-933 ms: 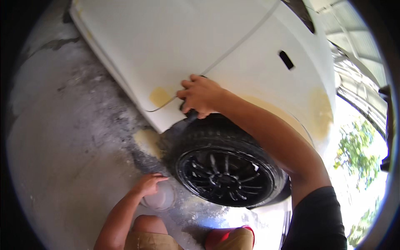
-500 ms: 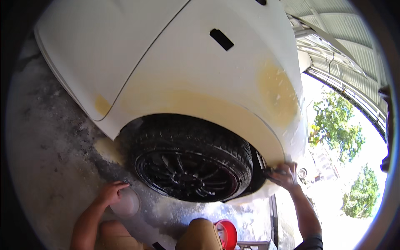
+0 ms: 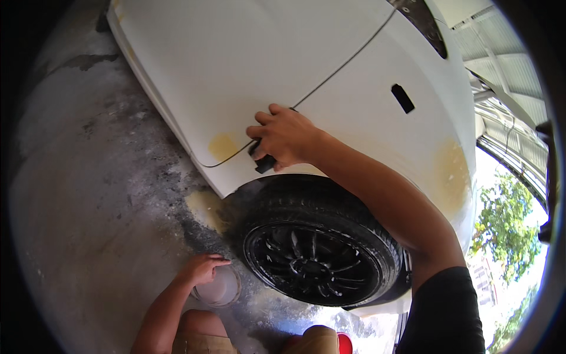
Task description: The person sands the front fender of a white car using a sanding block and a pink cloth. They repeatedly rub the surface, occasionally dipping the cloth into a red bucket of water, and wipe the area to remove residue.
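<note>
My right hand [image 3: 287, 138] is closed round a black sanding block [image 3: 265, 163] and presses on the white car fender [image 3: 342, 118], beside the seam with the door and above the wheel arch. Its fingers are spread over the panel, and they hide part of the block. A yellowish patch [image 3: 223, 146] on the door lies just left of the hand. Low on the left, my left hand [image 3: 203, 269] hangs over a round tub [image 3: 219, 288] of cloudy liquid. Its index finger points out to the right, and nothing shows in it.
Under the arch sits a black wheel [image 3: 312, 266] with a tyre, wet-looking in places. Another yellowish patch [image 3: 451, 177] marks the fender's right end. A red bucket [image 3: 345, 343] stands by my knee. Wet, stained concrete floor [image 3: 106, 224] spreads left; trees [image 3: 504, 218] show outside.
My right hand has swung from the right end of the wheel arch across to its left side, near the door seam. The view has shifted left; my left hand stays by the tub.
</note>
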The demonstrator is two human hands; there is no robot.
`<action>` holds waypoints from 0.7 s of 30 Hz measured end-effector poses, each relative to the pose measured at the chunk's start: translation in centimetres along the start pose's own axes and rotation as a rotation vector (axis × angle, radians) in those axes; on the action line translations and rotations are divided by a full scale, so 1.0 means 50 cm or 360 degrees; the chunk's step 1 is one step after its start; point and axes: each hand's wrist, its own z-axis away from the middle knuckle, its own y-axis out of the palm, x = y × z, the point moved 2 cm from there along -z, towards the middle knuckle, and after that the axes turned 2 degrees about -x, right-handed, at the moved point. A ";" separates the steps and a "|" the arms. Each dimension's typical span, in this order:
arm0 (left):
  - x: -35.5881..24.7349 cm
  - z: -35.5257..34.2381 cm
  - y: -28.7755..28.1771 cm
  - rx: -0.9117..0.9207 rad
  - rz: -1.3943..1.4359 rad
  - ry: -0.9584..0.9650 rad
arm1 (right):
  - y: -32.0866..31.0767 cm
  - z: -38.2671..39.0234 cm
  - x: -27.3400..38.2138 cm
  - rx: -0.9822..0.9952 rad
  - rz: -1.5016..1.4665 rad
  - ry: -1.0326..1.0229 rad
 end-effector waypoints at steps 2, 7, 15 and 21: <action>-0.001 -0.001 0.000 -0.0037 0.0030 0.0049 | 0.000 0.040 0.009 0.0051 0.0054 0.0005; -0.014 0.001 -0.010 -0.0050 0.0008 0.0073 | -0.049 0.419 0.073 0.0129 -0.0007 0.0345; -0.029 -0.008 -0.019 0.0054 -0.0022 0.0042 | -0.039 0.950 0.452 -0.0328 0.0219 0.1285; -0.013 -0.009 -0.007 -0.0004 -0.0206 0.0063 | 0.019 1.019 0.483 -0.0472 0.0222 0.1357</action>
